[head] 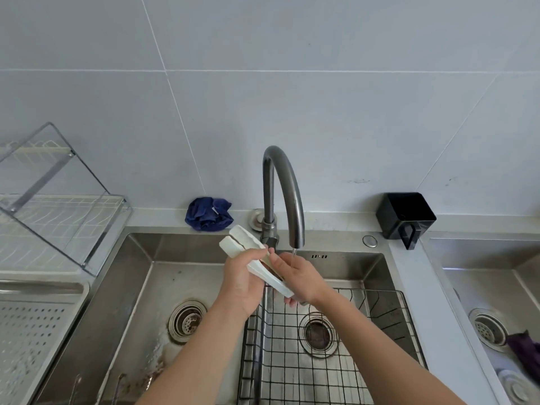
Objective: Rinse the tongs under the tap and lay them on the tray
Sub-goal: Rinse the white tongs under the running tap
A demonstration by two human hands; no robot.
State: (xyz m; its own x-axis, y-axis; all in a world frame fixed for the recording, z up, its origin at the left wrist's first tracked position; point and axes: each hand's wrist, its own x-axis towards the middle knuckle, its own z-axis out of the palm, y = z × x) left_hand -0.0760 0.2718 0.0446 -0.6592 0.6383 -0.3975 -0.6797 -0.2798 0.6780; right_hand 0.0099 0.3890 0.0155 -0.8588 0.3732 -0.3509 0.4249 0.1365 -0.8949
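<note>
White tongs point(245, 242) are held over the steel sink point(140, 258), their two tips pointing up and to the left. My left hand point(244, 277) grips them around the middle. My right hand point(296, 276) holds the lower handle end, just under the spout of the curved grey tap point(285, 182). A thin stream of water falls from the spout onto my right hand. The perforated metal tray point(35, 317) lies at the left edge, beside the sink.
A wire basket point(380, 311) sits in the sink's right half, a drain point(187, 320) in the left. A blue cloth point(209, 213) lies behind the sink. A dish rack point(58, 200) stands at the left, a black holder point(406, 214) at the right, then a second sink point(496, 287).
</note>
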